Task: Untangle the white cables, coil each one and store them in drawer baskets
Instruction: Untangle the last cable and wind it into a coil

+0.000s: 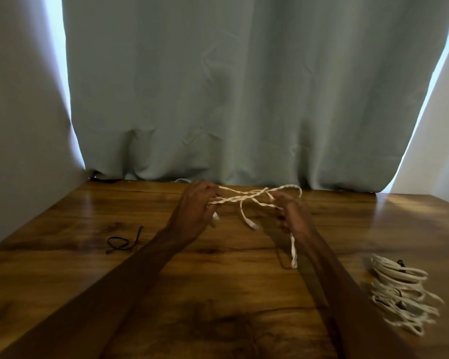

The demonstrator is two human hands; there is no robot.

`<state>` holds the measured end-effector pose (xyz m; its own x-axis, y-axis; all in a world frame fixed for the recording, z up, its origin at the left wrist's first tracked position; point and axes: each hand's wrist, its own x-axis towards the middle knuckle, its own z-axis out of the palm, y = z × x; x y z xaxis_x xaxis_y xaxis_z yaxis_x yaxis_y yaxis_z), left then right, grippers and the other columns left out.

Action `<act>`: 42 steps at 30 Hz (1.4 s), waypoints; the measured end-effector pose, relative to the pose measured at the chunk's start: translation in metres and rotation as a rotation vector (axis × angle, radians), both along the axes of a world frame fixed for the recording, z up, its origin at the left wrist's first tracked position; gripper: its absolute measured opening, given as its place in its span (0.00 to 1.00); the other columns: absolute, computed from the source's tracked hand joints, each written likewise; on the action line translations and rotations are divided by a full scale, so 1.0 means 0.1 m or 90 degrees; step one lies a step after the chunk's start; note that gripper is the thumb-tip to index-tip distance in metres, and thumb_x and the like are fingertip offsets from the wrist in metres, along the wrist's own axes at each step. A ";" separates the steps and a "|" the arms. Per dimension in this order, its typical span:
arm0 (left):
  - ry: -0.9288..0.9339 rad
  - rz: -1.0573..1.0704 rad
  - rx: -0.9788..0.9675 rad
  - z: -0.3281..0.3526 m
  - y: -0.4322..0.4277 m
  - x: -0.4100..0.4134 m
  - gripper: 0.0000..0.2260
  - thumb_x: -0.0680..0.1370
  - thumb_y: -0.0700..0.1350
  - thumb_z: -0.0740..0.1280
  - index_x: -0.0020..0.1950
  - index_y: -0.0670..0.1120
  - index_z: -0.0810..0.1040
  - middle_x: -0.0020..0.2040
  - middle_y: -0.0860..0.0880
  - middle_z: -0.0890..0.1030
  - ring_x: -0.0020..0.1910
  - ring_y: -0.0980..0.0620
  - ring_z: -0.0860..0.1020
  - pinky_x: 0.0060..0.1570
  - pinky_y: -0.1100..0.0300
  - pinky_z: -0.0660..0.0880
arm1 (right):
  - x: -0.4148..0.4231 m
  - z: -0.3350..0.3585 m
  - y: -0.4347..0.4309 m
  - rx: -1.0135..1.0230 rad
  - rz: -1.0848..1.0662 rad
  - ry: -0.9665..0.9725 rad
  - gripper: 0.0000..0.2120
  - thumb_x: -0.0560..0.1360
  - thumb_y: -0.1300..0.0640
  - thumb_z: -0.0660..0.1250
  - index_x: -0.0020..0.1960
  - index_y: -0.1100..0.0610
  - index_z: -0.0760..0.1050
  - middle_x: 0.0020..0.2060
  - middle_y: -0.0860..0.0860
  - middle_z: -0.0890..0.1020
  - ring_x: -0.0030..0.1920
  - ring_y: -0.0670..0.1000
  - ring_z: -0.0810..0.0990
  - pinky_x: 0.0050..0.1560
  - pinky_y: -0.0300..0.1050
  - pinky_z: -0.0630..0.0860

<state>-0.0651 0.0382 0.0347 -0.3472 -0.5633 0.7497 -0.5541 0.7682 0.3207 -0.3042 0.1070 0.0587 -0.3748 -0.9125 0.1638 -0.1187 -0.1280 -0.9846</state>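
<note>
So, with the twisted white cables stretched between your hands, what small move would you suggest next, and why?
I would probably feed the loose connector end back through the crossing: the twisted white cables, gripped by the left hand and right hand, cross over midway, and that end dangles free just below the crossing.

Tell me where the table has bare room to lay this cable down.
Bare table near the left edge, this side of the black cord; also between the two forearms. Crowded at right, where coiled cables lie piled.
</note>
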 end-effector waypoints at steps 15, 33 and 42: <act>0.184 -0.098 0.231 0.05 -0.02 0.06 0.22 0.77 0.30 0.69 0.65 0.51 0.80 0.59 0.57 0.83 0.56 0.57 0.82 0.48 0.60 0.82 | -0.09 0.06 0.06 0.014 0.008 -0.068 0.10 0.80 0.58 0.63 0.51 0.56 0.84 0.25 0.45 0.69 0.23 0.44 0.62 0.25 0.40 0.54; 0.236 -0.313 0.552 0.15 -0.02 0.16 0.13 0.81 0.38 0.64 0.62 0.45 0.84 0.63 0.49 0.84 0.65 0.44 0.80 0.67 0.45 0.75 | -0.06 -0.07 0.05 0.000 0.023 0.226 0.20 0.78 0.65 0.69 0.68 0.52 0.77 0.36 0.49 0.82 0.33 0.44 0.78 0.32 0.35 0.71; 0.616 -0.429 0.560 0.36 -0.03 0.14 0.18 0.82 0.32 0.62 0.73 0.38 0.70 0.62 0.37 0.83 0.52 0.44 0.86 0.54 0.54 0.83 | 0.00 -0.08 0.12 0.102 0.051 0.564 0.39 0.69 0.56 0.75 0.76 0.40 0.66 0.62 0.50 0.81 0.56 0.52 0.80 0.57 0.51 0.79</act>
